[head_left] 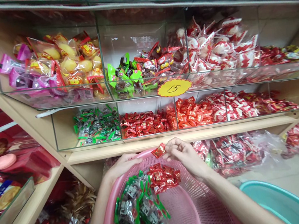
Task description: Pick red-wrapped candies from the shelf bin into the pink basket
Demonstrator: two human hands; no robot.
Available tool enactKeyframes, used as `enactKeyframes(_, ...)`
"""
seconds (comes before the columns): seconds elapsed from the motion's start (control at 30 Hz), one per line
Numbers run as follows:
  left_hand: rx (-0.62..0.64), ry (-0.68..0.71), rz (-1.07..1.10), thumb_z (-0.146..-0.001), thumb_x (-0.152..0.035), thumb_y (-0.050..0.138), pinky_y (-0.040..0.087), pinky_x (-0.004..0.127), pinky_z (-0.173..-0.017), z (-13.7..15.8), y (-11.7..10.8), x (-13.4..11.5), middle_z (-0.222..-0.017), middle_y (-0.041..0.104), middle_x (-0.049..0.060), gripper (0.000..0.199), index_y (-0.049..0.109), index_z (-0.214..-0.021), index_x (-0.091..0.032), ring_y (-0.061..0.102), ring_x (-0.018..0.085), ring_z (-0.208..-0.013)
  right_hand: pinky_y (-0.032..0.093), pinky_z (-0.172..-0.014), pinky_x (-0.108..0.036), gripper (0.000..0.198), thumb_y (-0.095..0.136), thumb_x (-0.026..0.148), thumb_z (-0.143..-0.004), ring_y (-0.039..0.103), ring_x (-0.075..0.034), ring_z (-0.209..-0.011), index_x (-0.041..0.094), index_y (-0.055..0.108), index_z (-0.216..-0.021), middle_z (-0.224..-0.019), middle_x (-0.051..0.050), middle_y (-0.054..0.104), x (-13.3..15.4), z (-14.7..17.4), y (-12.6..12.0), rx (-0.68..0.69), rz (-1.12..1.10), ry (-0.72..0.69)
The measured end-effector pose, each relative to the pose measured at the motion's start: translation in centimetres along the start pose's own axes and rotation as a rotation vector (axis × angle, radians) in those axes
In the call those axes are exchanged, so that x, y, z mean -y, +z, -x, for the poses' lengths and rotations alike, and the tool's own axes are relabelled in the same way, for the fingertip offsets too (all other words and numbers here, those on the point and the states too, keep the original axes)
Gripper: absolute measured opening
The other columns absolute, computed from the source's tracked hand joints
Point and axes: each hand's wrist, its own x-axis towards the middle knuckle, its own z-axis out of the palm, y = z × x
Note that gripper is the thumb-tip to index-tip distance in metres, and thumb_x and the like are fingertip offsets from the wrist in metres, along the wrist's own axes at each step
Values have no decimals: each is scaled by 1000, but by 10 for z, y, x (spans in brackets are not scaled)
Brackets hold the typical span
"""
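Observation:
My right hand (182, 155) pinches a small red wrapped candy (159, 150) above the far rim of a pink plastic basket (178, 212). My left hand (125, 165) lies on the basket's far left rim, its fingers closed over the edge. Inside the basket, green-and-clear wrapped candies (140, 210) fill the left side. A smaller pile of red wrapped candies (165, 177) sits near the far wall. The right part of the basket floor shows bare mesh.
Ahead are shelves with clear bins of sweets, among them green candies (97, 123) and red candies (144, 123). A yellow price tag (174, 87) reads 15. Bagged candies (236, 151) lie under the bottom shelf board (181, 138). A teal basin (281, 201) stands at lower right.

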Motion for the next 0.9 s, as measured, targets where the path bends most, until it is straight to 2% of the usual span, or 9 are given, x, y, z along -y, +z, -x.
enactKeyframes(0.2, -6, -19, -6, -68, -44, 59, 38, 22, -56, -1, 0, 0, -74, 64, 1, 39, 66, -90, -13, 54, 15, -64, 44, -56, -22, 23, 64, 33, -68, 60, -11, -56, 16, 50, -76, -61, 2, 58, -25, 2, -9, -29, -1, 78)
enactKeyframes(0.33, -21, -28, -18, -69, -45, 58, 37, 21, -53, -1, -1, 2, -71, 63, 1, 38, 65, -87, -12, 53, 15, -61, 39, -47, -19, 23, 62, 33, -69, 56, -9, -51, 16, 49, -80, -59, 3, 56, -40, -2, -20, -24, 110, 13)
enactKeyframes(0.47, -19, -27, -37, -71, -45, 56, 36, 20, -53, 0, -2, 2, -70, 61, 0, 36, 64, -83, -12, 52, 14, -61, 37, -44, -21, 22, 57, 36, -71, 49, -8, -44, 16, 48, -76, -56, 4, 53, -49, -5, -29, -7, 276, -16)
enactKeyframes(0.7, 3, -38, 2, -72, -43, 56, 34, 19, -51, 1, 0, 1, -67, 57, 0, 33, 62, -82, -11, 48, 11, -56, 35, -38, -19, 21, 53, 36, -74, 48, -6, -39, 15, 49, -77, -63, 3, 53, -61, -7, -28, 55, 391, 30)
enactKeyframes(0.9, 1, -35, -25, -73, -43, 55, 36, 20, -52, 2, -1, 0, -72, 60, 1, 34, 63, -83, -11, 50, 13, -60, 37, -39, -20, 17, 46, 34, -78, 49, -8, -40, 17, 49, -78, -64, 2, 53, -69, -10, -25, 21, 572, -54)
